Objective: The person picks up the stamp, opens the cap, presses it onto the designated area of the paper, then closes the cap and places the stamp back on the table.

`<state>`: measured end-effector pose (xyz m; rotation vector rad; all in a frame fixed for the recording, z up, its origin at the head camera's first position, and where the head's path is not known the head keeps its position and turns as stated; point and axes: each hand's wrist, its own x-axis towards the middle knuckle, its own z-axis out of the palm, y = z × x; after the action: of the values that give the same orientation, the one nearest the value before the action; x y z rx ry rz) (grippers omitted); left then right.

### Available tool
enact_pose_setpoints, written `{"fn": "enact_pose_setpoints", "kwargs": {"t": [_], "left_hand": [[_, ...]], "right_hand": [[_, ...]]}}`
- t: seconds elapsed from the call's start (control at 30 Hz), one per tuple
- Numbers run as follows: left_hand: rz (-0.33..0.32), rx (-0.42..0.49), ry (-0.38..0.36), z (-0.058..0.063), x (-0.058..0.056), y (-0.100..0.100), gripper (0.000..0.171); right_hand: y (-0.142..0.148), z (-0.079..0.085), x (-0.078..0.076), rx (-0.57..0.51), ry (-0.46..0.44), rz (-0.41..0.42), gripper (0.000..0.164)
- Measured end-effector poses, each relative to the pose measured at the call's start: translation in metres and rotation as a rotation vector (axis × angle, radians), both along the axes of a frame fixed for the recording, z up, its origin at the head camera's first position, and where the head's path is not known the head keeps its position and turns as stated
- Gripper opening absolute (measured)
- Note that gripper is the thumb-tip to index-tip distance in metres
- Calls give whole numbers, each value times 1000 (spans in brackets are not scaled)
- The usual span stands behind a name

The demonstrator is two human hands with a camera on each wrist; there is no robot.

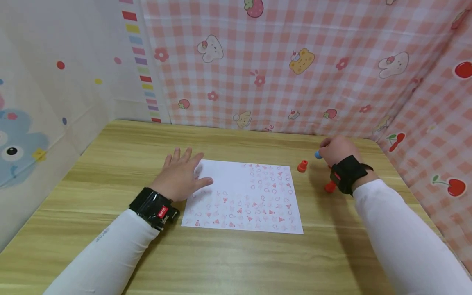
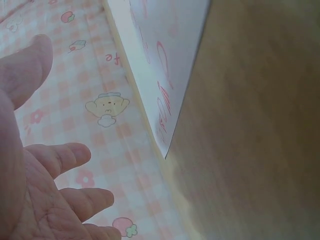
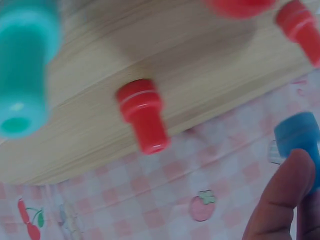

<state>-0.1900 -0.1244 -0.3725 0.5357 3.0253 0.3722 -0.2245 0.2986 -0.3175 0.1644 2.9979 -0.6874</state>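
Observation:
My right hand (image 1: 341, 149) pinches a small blue stamp (image 3: 297, 134) between thumb and finger, held above the right back part of the table. In the head view only the end of that stamp shows beside the fingertips. A sheet of white paper (image 1: 228, 176) lies in the middle of the table, covered with small red and pink printed shapes, except for a blank patch at its upper left. My left hand (image 1: 181, 176) is over the paper's left edge, fingers spread and holding nothing.
One red stamp (image 1: 302, 166) stands right of the paper; another red stamp (image 1: 330, 187) is beside my right wrist. The right wrist view also shows a teal stamp (image 3: 24, 75). Patterned cloth (image 1: 280, 98) hangs along the table's back and right edges.

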Motion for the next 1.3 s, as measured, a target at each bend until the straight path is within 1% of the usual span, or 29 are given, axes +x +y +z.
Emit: {"fn": "enact_pose_setpoints", "kwargs": {"t": [0.03, 0.13, 0.27, 0.47, 0.67, 0.77, 0.87, 1.0, 1.13, 1.3], "left_hand": [[0, 3, -1, 0, 0, 0, 84], [0, 9, 6, -1, -1, 1, 83], [-9, 21, 7, -2, -1, 1, 85], [-22, 41, 10, -2, 0, 3, 85], [-45, 76, -4, -2, 2, 9, 83], [-60, 111, -5, -3, 4, 13, 80], [-76, 147, 4, -3, 5, 17, 77], [-89, 184, 14, -3, 7, 21, 75], [-94, 209, 10, -1, 9, 23, 74], [-87, 231, -1, 0, 11, 25, 76]], "right_hand": [[-3, 0, 1, -10, 29, -4, 18], [-14, 1, 4, -56, 76, -18, 20], [-31, 1, 8, -128, 83, -11, 24], [-57, -8, 11, -261, 120, 21, 20], [-77, -23, 13, -452, 85, 51, 18], [-87, -31, 14, -531, 85, 67, 18], [-97, -37, 16, -594, 78, 67, 17], [-109, -40, 20, -649, 61, 68, 15], [-119, -42, 25, -742, 40, 81, 15], [-134, -43, 32, -814, -15, 95, 15]]}}
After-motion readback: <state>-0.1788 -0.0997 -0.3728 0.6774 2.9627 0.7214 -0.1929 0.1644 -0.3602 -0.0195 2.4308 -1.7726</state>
